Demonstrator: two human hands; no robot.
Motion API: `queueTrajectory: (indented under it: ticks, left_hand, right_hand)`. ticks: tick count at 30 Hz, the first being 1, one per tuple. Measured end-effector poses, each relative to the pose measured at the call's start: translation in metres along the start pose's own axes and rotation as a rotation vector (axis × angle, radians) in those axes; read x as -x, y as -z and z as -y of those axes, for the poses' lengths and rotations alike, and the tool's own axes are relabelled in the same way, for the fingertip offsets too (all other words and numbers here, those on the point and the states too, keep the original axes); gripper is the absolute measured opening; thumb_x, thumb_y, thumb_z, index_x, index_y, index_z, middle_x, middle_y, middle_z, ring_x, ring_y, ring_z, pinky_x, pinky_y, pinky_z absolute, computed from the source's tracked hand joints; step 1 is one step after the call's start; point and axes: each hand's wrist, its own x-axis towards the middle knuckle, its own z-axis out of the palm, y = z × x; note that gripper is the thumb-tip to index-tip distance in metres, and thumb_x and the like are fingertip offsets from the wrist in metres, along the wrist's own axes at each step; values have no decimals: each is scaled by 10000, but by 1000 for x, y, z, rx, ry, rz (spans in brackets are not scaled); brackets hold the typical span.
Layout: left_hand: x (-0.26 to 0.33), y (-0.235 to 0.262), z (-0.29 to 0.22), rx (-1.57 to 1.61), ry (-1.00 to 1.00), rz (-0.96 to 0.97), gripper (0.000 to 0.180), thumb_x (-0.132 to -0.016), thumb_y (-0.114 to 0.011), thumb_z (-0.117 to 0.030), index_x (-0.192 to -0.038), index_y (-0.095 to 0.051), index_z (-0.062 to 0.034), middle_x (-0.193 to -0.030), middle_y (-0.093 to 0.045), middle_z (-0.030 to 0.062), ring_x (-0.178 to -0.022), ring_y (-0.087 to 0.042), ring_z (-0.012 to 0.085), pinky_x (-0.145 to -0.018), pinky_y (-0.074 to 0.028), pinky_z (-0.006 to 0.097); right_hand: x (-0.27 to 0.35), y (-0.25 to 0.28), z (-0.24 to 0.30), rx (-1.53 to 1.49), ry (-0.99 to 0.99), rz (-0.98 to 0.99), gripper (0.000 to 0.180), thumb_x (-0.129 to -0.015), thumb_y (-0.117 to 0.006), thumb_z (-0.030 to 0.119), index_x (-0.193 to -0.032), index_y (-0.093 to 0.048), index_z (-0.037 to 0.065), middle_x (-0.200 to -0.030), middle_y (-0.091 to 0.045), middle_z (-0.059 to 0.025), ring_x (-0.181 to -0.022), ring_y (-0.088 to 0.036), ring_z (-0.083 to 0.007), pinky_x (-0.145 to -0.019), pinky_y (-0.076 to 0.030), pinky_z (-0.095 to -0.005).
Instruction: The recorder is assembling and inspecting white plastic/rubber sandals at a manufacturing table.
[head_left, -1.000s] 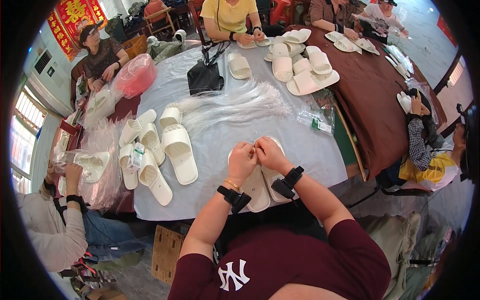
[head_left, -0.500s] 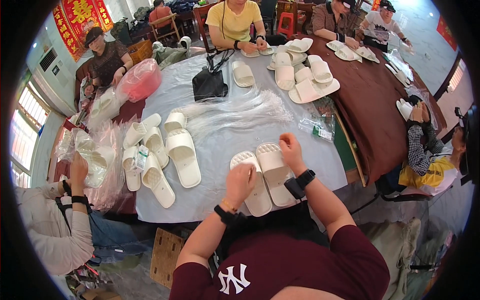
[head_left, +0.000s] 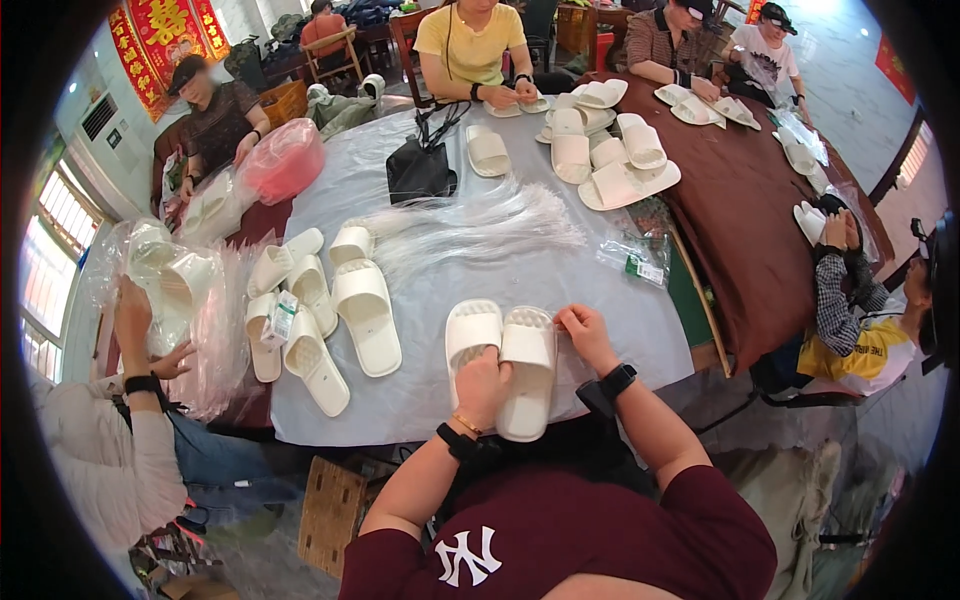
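Note:
A pair of white slippers (head_left: 528,392) lies side by side at the near edge of the table before me. My left hand (head_left: 483,388) is closed where the two slippers meet, just below their straps, and covers part of the left one. Beside the right slipper's strap, near its open toe end, my right hand (head_left: 588,336) has its fingertips pinched together. Whatever is between those fingertips is too small to make out. Beyond the pair lies a spread bundle of thin clear plastic strands (head_left: 480,225).
More white slippers (head_left: 367,318) lie to my left, one with a tag. A black bag (head_left: 420,170) stands farther back. Clear plastic packaging (head_left: 634,262) with a green label is at the right edge. Co-workers sit around, one with bagged slippers (head_left: 180,285) at far left.
The pair of slippers has shifted a little left. My left hand has come down onto them and closed. My right hand has moved lower, its fingertips now pinched beside the right strap.

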Motion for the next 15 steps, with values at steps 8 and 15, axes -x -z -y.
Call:
queueTrajectory:
  ticks: [8,15]
  left_hand:
    - [-8,64,41,8,-51,-180,142,-797,-578,-193,-822,-587,-53,-748,-625,192,-702,-609,393,-604,-470,483]
    - [-55,182,97,-295,118,-416,147,-794,-563,-179,-811,-588,-36,-746,-611,223,-697,-598,401,-605,-455,488]
  right_hand:
    - [3,5,8,-50,-26,18,253,-939,-532,194,-837,-659,1,-758,-647,-22,-701,-576,-88,-637,-457,-235]
    - [10,6,12,-79,-57,-2,261,-940,-532,201,-821,-655,3,-724,-612,-7,-666,-535,-67,-601,-418,-212]
